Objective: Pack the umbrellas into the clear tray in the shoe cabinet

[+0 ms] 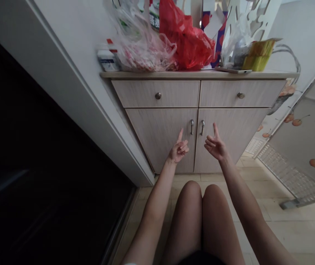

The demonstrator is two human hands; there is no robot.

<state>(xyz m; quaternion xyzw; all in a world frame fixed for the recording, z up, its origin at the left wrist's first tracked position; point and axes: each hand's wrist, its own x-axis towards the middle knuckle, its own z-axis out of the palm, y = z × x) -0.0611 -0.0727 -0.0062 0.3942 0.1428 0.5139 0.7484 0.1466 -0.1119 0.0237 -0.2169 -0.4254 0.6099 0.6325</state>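
Cabinet doors (157, 136) stand closed before you in the head view, their two metal handles (192, 127) side by side; your left hand (179, 149) and right hand (215, 146) flank them lower down, each empty, half unfurled, index finger extended, other fingers curled.

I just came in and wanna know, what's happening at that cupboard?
Someone is in front of the cupboard, with both hands empty and one finger of each stuck out. The left hand is near the left door's handle, and the right hand is near the right door's handle. Both doors and both drawers are shut. A red plastic bag sits on top, among other things.
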